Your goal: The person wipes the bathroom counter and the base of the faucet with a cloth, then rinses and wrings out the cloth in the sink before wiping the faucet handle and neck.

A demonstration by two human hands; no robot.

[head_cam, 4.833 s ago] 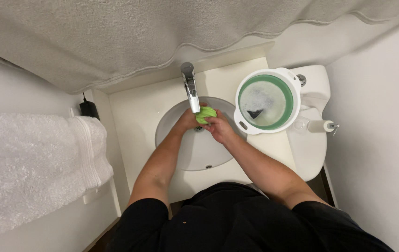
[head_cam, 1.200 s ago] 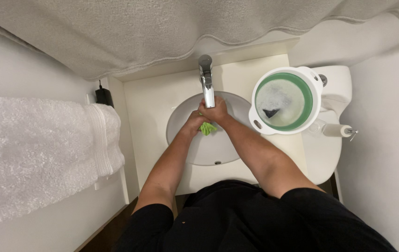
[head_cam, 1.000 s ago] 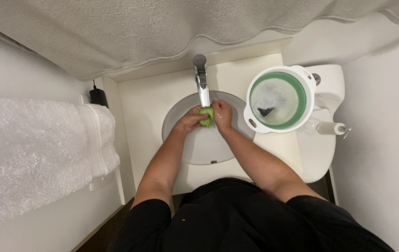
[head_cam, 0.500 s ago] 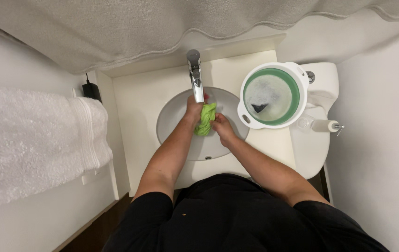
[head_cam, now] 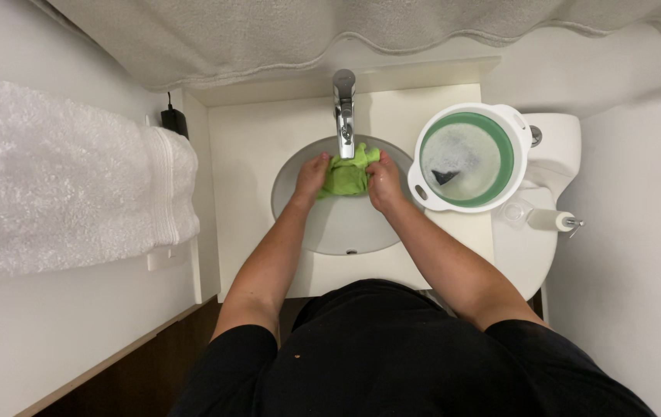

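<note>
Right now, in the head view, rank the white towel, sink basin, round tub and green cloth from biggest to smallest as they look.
1. white towel, though it hangs nearer the camera
2. sink basin
3. round tub
4. green cloth, bunched between both hands

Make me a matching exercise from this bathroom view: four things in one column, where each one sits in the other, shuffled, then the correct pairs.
Things:
1. green cloth
2. round basin with green rim
3. white towel
4. chrome faucet

Places:
A. hanging by the wall on the left
B. on the counter to the right of the sink
C. stretched between the left hand and right hand
D. behind the sink bowl, spout over it

Pairs: 1-C, 2-B, 3-A, 4-D
</note>
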